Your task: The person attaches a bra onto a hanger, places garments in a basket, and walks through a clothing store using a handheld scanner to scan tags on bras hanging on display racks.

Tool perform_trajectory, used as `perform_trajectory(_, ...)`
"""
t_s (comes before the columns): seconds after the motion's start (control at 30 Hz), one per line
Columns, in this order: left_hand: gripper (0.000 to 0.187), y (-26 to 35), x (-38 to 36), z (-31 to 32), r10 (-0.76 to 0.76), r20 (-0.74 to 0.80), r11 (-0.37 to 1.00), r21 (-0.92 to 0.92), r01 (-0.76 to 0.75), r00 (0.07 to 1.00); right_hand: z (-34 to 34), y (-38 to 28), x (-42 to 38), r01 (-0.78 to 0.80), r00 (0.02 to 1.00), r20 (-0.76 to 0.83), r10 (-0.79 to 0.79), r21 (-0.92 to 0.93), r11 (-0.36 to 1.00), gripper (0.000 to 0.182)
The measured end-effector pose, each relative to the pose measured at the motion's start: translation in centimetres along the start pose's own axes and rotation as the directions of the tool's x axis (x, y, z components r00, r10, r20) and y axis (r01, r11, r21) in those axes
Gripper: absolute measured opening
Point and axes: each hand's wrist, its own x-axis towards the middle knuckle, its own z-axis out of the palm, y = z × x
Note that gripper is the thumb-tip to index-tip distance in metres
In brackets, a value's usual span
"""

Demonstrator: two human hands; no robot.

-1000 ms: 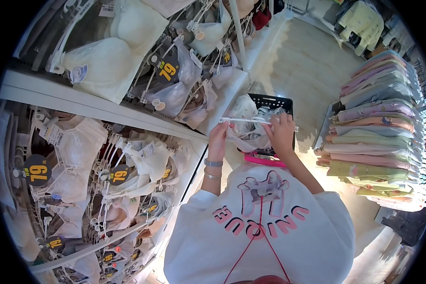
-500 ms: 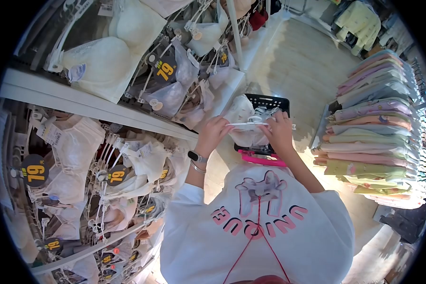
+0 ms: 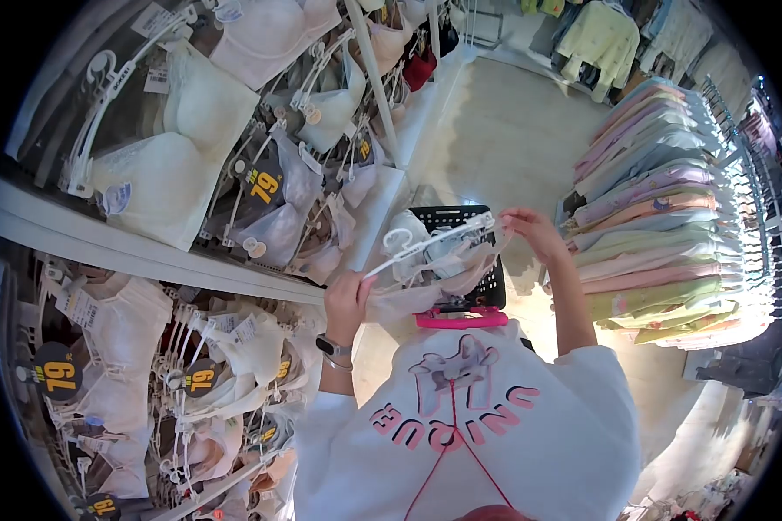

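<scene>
A white plastic hanger (image 3: 439, 241) slants over the shopping basket, its hook on the upper side. My left hand (image 3: 347, 301), with a dark watch on the wrist, is closed around the hanger's lower left end. At the other end, my right hand (image 3: 534, 233) pinches the edge of a pale, thin-looking bra (image 3: 460, 280) that hangs below the hanger. How the bra attaches at each end is hard to see. Beneath my hands is a black basket (image 3: 495, 282) with a pink handle (image 3: 460, 319), and whitish garments lie in it.
Racks of bras on hangers (image 3: 191, 130) with round 79 price tags (image 3: 265, 184) fill the left side. A rail of pastel clothes (image 3: 647, 217) stands at right. Pale floor (image 3: 504, 130) runs between them, and a yellow top (image 3: 598, 48) hangs at the back.
My hands have moved farther apart, the left one down and leftward. The hanger has turned from nearly level to slanted, its hook now visible. The camera view has shifted.
</scene>
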Motion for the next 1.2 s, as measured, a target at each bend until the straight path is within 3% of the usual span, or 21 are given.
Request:
perform_trajectory(0.13, 0.014, -0.5, 0.7, 0.2, -0.014, -0.058, 1.0, 0.015, 0.015, 0.998, 1.4, -2.1, -1.3, 0.126, 0.987, 0.099, -0.127, 0.019, 0.992, 0.027)
perform_trajectory(0.23, 0.012, -1.2, 1.2, 0.0, 0.019, -0.1, 0.999, 0.048, -0.014, 0.995, 2.3, -3.5, -1.8, 0.121, 0.98, 0.162, -0.113, -0.038, 0.992, 0.027)
perform_trajectory(0.3, 0.009, -1.6, 1.4, -0.4, 0.001, -0.093, 0.997, 0.073, 0.006, 0.996, 3.4, -4.3, -1.9, 0.252, 0.964, 0.133, -0.23, -0.186, 0.95, 0.024)
perform_trajectory(0.43, 0.01, -1.7, 2.2, -1.2, 0.039, -0.098, 0.994, 0.104, -0.029, 0.994, 5.7, -7.3, -3.0, 0.467, 0.874, 0.166, -0.457, -0.547, 0.695, 0.017)
perform_trajectory(0.63, 0.011, -1.4, 2.8, -2.0, 0.086, -0.073, 0.987, 0.143, -0.075, 0.994, 7.9, -11.6, -4.4, 0.611, 0.764, 0.302, -0.571, -0.625, 0.487, 0.011)
perform_trajectory(0.73, 0.013, -1.1, 3.2, -2.2, 0.115, -0.053, 0.984, 0.146, -0.106, 0.992, 8.0, -12.5, -4.2, 0.622, 0.751, 0.366, -0.55, -0.673, 0.401, 0.008)
perform_trajectory(0.93, 0.017, -0.4, 4.3, -2.7, 0.185, -0.014, 0.971, 0.154, -0.18, 0.983, 8.4, -14.1, -4.1, 0.599, 0.785, 0.416, -0.46, -0.699, 0.39, 0.01)
perform_trajectory(1.03, 0.019, 0.3, 5.0, -3.3, 0.22, 0.004, 0.962, 0.162, -0.218, 0.975, 7.9, -14.5, -3.0, 0.622, 0.783, 0.492, -0.381, -0.63, 0.465, 0.012)
perform_trajectory(1.13, 0.02, 0.9, 5.7, -3.8, 0.267, 0.004, 0.953, 0.147, -0.265, 0.964, 7.4, -14.5, -1.4, 0.779, 0.627, 0.57, -0.531, -0.481, 0.402, 0.011)
perform_trajectory(1.2, 0.022, 1.6, 6.1, -4.3, 0.298, 0.02, 0.941, 0.161, -0.297, 0.954, 7.1, -14.8, -0.9, 0.579, 0.805, 0.458, -0.376, -0.47, 0.666, 0.008)
